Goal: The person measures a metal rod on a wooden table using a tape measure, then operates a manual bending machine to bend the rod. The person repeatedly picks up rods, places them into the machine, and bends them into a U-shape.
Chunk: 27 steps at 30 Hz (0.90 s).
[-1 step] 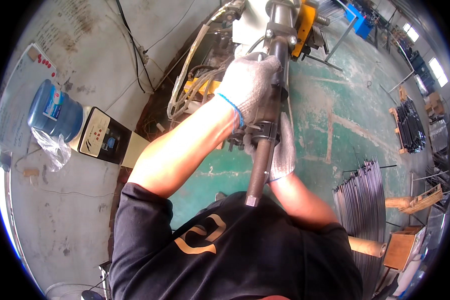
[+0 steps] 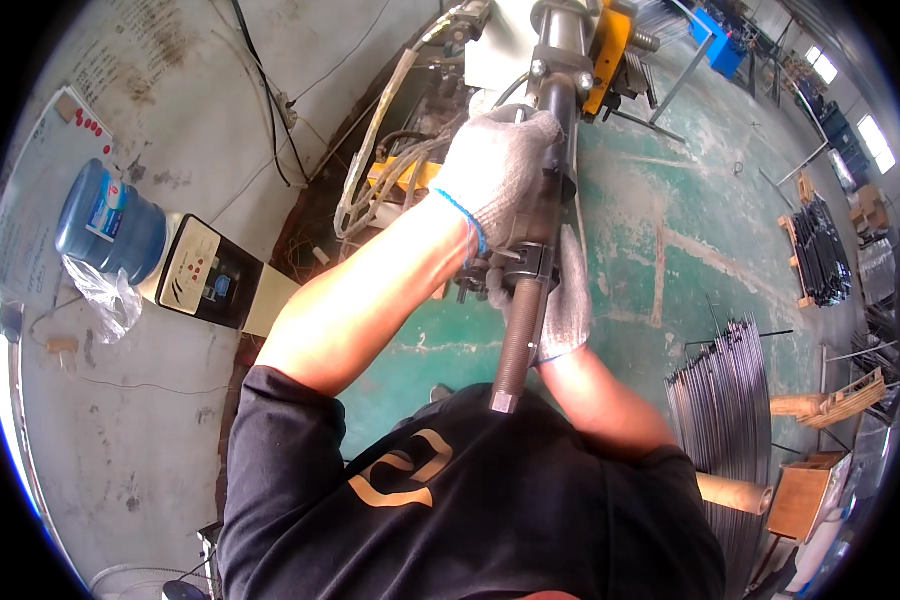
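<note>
A dark metal cylinder (image 2: 562, 98) runs from the machine toward me. It ends in a collar (image 2: 532, 262) and a threaded rod (image 2: 521, 340) with a squared tip near my shirt. My left hand (image 2: 498, 160), in a white knit glove with a blue cuff, lies closed against the cylinder's left side. A thin metal pin (image 2: 519, 115) shows by its curled fingers; its grip is partly hidden. My right hand (image 2: 570, 300), gloved too, cups the collar from below, with fingertips showing on the left. The rod hides most of its fingers.
Hoses (image 2: 390, 165) and a yellow machine part (image 2: 608, 55) flank the cylinder. A water dispenser (image 2: 205, 270) with a blue bottle (image 2: 110, 225) stands at the left wall. Bundled metal rods (image 2: 722, 400) lie at right, near a cardboard tube (image 2: 735, 493). The green floor (image 2: 630, 240) is worn.
</note>
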### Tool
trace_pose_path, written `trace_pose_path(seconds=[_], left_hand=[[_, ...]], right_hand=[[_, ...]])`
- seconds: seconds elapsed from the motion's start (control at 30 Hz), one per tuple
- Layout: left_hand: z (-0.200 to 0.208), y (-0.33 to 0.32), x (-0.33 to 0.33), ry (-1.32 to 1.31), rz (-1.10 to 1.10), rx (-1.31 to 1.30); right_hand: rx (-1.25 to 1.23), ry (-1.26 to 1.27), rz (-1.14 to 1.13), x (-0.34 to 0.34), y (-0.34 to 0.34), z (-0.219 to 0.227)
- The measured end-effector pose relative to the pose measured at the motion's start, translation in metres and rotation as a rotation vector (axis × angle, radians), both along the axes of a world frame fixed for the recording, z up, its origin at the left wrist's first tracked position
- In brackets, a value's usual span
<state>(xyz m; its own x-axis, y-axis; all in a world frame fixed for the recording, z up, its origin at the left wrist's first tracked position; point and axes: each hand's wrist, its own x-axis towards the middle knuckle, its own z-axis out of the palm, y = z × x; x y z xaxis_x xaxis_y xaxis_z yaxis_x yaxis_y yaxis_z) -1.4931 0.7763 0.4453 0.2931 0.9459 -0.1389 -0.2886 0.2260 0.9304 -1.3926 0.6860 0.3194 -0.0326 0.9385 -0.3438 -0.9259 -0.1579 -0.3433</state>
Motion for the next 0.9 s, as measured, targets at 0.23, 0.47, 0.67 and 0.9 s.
trace_pose_path(seconds=[0.23, 0.47, 0.67, 0.9], left_hand=[[-0.016, -0.001, 0.006, 0.011, 0.119, 0.213], [-0.014, -0.001, 0.014, 0.015, 0.178, 0.247], [0.006, -0.017, 0.024, -0.054, 0.195, 0.151], [-0.004, -0.016, 0.011, -0.081, 0.177, 0.105]], right_hand=[[0.067, 0.061, -0.021, 0.002, 0.0, -0.006], [0.045, -0.034, -0.05, -0.002, -0.002, 0.012], [0.031, -0.246, -0.034, -0.007, -0.007, 0.02], [-0.081, -0.301, -0.081, -0.003, -0.004, 0.01]])
